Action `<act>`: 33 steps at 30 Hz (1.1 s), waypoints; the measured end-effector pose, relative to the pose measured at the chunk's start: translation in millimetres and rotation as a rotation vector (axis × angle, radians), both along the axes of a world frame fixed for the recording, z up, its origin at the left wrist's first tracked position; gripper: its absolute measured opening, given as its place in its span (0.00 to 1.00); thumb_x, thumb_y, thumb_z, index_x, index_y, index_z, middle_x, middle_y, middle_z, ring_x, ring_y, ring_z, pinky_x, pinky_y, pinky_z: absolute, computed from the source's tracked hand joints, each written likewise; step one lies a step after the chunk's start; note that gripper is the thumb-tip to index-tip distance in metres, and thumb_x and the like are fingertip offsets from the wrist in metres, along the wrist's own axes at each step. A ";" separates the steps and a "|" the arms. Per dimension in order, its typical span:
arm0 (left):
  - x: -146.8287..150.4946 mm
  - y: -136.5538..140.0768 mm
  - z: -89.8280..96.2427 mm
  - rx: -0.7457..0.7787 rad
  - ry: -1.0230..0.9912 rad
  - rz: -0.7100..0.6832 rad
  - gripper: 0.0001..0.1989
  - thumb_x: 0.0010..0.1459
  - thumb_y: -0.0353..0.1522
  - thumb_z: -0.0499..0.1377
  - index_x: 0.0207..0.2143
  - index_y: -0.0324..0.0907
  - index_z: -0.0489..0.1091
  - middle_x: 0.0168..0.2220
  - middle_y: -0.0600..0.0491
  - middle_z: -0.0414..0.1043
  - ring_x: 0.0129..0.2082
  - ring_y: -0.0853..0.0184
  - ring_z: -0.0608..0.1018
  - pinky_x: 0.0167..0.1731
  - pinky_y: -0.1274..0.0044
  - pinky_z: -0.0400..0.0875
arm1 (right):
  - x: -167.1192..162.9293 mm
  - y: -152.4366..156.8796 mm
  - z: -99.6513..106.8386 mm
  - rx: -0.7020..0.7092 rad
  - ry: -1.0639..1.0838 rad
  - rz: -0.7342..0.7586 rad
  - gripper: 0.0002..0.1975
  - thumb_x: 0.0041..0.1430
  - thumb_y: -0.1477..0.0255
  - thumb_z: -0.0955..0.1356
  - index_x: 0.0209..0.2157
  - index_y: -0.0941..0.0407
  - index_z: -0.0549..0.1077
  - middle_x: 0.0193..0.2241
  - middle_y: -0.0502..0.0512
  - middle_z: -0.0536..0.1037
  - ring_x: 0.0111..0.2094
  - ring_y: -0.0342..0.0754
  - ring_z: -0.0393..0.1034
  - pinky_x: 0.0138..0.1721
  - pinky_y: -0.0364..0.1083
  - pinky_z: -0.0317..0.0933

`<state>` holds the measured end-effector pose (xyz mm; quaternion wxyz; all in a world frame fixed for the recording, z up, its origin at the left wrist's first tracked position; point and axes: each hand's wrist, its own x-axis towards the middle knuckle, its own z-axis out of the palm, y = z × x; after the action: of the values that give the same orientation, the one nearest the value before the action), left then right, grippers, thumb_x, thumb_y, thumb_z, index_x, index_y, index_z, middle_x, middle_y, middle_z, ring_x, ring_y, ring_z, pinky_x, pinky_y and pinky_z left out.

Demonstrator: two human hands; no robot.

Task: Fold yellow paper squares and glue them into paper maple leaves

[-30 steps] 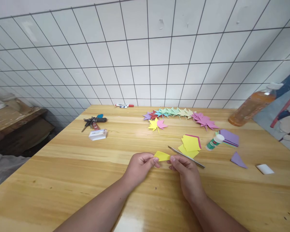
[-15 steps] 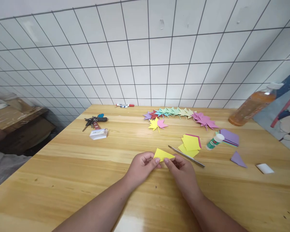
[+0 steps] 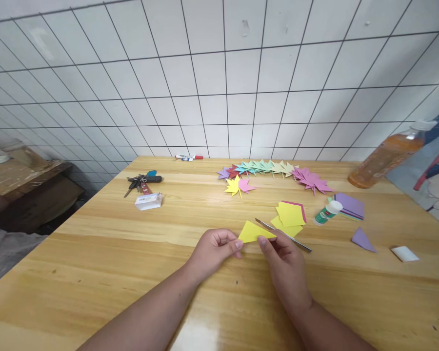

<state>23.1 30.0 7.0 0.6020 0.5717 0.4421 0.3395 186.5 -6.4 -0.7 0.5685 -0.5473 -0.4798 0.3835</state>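
A folded yellow paper triangle (image 3: 251, 232) is held up over the table between my two hands. My left hand (image 3: 219, 248) pinches its lower left corner between thumb and fingers. My right hand (image 3: 283, 258) grips it toward the right end, thumb on top. Just beyond my right hand lies a thin metal blade-like tool (image 3: 302, 245), partly hidden by it. It rests against loose yellow paper sheets (image 3: 291, 214) with a magenta sheet beneath. Farther back, a yellow paper leaf (image 3: 233, 186) lies beside a pink paper piece (image 3: 246, 185).
Folded paper leaves (image 3: 265, 167) form a row near the wall. On the right are a glue stick (image 3: 327, 213), coloured paper stack (image 3: 349, 204), purple triangle (image 3: 363, 239), white block (image 3: 405, 253) and drink bottle (image 3: 388, 158). Keys (image 3: 142, 183), a small box (image 3: 149, 201) and markers (image 3: 189, 157) sit left.
My right hand has shifted right, away from my left hand. The yellow paper triangle has moved slightly right and shows more of its face. The view has shifted a little.
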 end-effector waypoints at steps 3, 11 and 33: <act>-3.3 2.2 -0.2 -0.015 -0.017 0.070 0.14 0.47 0.41 0.62 0.22 0.38 0.70 0.19 0.54 0.72 0.21 0.71 0.71 0.27 0.80 0.63 | 5.0 3.8 -0.6 -0.012 0.077 -0.115 0.10 0.52 0.64 0.67 0.25 0.56 0.69 0.22 0.48 0.68 0.26 0.43 0.60 0.29 0.41 0.56; -1.6 0.0 1.0 0.021 -0.067 0.109 0.14 0.49 0.41 0.61 0.27 0.37 0.71 0.22 0.54 0.73 0.24 0.71 0.72 0.29 0.80 0.64 | 4.5 6.2 0.2 -0.044 0.087 -0.092 0.12 0.51 0.63 0.67 0.23 0.56 0.67 0.21 0.47 0.67 0.26 0.43 0.60 0.28 0.41 0.56; -6.2 2.1 1.0 -0.117 -0.222 0.008 0.20 0.57 0.43 0.53 0.44 0.39 0.73 0.26 0.49 0.76 0.28 0.66 0.75 0.31 0.78 0.65 | 0.1 4.7 -2.2 0.038 0.010 0.065 0.08 0.54 0.66 0.67 0.28 0.55 0.72 0.26 0.50 0.70 0.28 0.44 0.63 0.28 0.41 0.59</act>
<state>17.0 32.1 8.1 0.6783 0.4929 0.3938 0.3768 186.6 -1.7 -3.0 0.5684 -0.5185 -0.5018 0.3953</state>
